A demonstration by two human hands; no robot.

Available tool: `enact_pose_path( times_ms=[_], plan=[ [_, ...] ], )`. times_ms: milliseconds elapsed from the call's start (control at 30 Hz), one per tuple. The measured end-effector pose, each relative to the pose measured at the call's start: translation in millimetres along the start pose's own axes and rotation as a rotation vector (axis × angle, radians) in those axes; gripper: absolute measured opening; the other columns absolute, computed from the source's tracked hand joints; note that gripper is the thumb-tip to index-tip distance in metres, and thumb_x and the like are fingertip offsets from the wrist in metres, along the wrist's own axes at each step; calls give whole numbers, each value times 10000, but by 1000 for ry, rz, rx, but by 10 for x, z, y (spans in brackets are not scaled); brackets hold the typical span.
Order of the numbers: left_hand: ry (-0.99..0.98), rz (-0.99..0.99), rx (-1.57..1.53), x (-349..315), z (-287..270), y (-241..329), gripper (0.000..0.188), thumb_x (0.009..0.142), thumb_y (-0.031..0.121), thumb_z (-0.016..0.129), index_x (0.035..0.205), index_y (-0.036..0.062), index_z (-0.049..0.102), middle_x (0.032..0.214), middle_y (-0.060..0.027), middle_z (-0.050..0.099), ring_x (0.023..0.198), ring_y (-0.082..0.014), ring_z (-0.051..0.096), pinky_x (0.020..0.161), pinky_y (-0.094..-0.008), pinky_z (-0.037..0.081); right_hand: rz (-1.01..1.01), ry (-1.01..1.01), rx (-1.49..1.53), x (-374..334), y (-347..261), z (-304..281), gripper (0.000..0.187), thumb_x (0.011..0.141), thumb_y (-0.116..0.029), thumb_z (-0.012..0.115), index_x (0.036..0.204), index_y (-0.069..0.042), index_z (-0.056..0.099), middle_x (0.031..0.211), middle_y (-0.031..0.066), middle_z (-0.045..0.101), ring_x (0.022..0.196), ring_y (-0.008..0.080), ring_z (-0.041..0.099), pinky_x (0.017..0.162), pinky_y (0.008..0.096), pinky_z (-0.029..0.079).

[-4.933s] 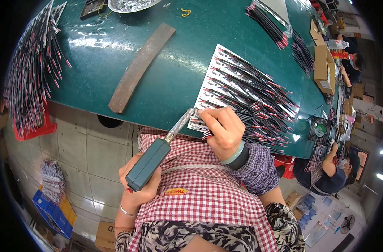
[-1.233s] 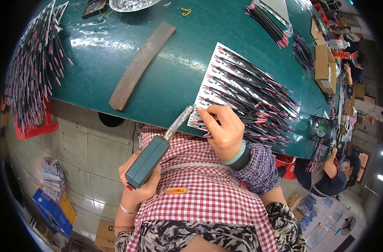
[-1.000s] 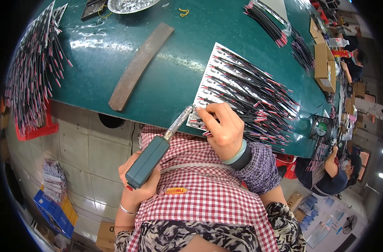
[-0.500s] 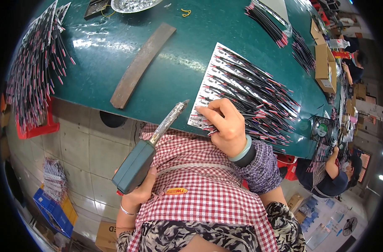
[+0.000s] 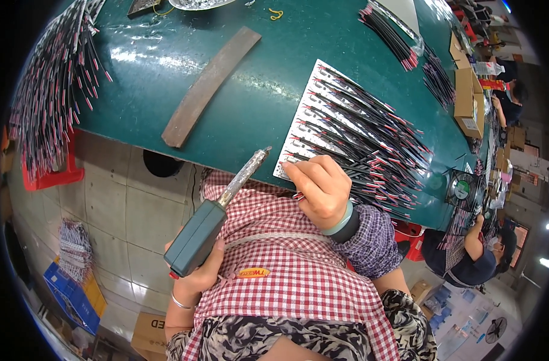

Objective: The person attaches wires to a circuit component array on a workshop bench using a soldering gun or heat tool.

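Observation:
My left hand (image 5: 207, 266) is closed around the dark green body of a soldering gun (image 5: 196, 237). The gun's long, metal-crusted tip points up and right, ending just short of a white circuit board panel (image 5: 300, 129) at the table edge. Rows of black wires (image 5: 371, 135) with red and white ends lie across that panel and fan out to the right. My right hand (image 5: 324, 189) rests over the panel's near corner, thumb and forefinger pinched at a wire by its left edge. The fingers partly hide this wire and the board beneath.
A flat brown bar (image 5: 211, 87) lies on the green table (image 5: 136, 102). Wired boards (image 5: 55, 102) hang over the left edge above a red stool (image 5: 70, 174). More wire bundles (image 5: 389, 36) and a cardboard box (image 5: 467, 99) stand right. A co-worker (image 5: 482, 256) sits at right.
The view has shifted slightly, so the table things sit a little further right. My right hand has turned a little, its fingertips lower along the panel's edge. The soldering gun stays in my left hand.

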State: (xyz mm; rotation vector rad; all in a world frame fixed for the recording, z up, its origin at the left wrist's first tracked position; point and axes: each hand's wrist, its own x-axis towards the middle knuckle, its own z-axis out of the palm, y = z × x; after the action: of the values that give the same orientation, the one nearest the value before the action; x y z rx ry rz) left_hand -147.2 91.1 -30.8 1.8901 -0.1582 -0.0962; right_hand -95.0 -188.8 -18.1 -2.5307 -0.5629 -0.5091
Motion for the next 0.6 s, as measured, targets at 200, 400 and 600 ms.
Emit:
enact_pose_path(
  times_ms=[200, 400, 600],
  plan=[
    [-45, -32, 33, -60, -31, 11, 228, 707, -24, 749, 930, -50, 706, 835, -140, 687, 649, -248, 669, 603, -312, 529, -8, 7, 9, -14, -17, 4, 490, 541, 22, 659, 1026, 38, 720, 864, 110, 664, 726, 270, 624, 608, 366, 512],
    [-96, -119, 13, -88, -33, 30, 252, 694, -31, 723, 944, -62, 708, 902, -180, 703, 704, -278, 698, 651, -329, 558, -12, 8, 12, -13, -20, 7, 467, 544, 16, 665, 1006, 46, 719, 844, 111, 656, 718, 268, 621, 587, 362, 495],
    [-143, -112, 18, -74, -24, 36, 243, 690, -34, 722, 931, -60, 704, 887, -165, 693, 705, -277, 699, 658, -332, 560, -19, 22, -2, -25, -11, 31, 443, 548, 3, 661, 985, 44, 717, 816, 108, 649, 704, 268, 617, 580, 361, 492]
  ],
)
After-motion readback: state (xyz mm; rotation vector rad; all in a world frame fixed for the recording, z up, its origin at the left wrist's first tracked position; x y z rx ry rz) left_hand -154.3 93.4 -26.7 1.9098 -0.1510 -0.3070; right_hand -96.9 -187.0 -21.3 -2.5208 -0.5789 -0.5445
